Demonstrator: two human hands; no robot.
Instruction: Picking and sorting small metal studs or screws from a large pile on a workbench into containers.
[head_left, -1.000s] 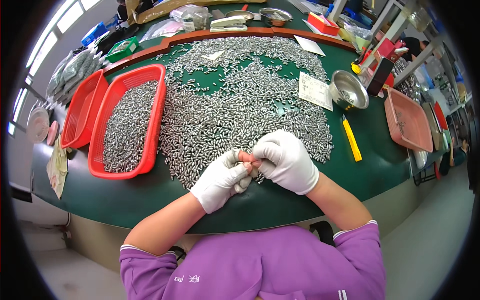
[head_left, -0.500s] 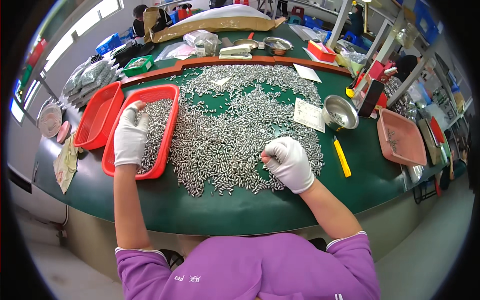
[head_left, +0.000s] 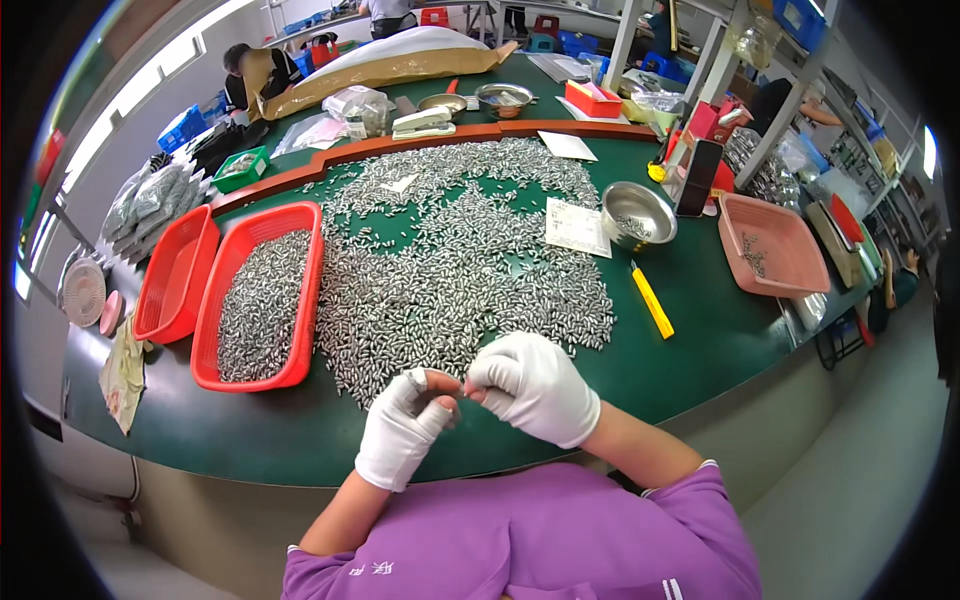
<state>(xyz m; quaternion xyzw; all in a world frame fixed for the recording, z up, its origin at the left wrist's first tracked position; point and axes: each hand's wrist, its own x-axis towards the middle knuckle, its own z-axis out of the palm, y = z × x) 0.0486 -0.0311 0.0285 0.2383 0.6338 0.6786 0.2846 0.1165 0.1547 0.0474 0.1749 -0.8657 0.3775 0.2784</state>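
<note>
Both my hands wear white gloves with bare fingertips and meet at the near edge of a wide pile of small silvery metal pieces (head_left: 440, 290). My left hand (head_left: 400, 425) is closed, its index finger and thumb bent toward the other hand. Over the near edge of the pile, my right hand (head_left: 535, 388) is closed in a pinch, its fingertips against the left ones. Whatever lies between the fingertips is too small to make out. To the left stands a red plastic basket (head_left: 309, 300) partly filled with the same silvery pieces.
Beside that basket is a second red basket (head_left: 205, 270). A steel bowl (head_left: 655, 236), a paper slip (head_left: 575, 228) and a yellow cutter knife (head_left: 652, 300) lie right of the pile. Farther right sits a pink basket (head_left: 790, 285). A wooden strip (head_left: 330, 158) borders the pile's far side.
My left hand has left the red basket and come right to the pile's near edge. My right hand has moved left and nearer, so the fingertips meet. The view has shifted.
</note>
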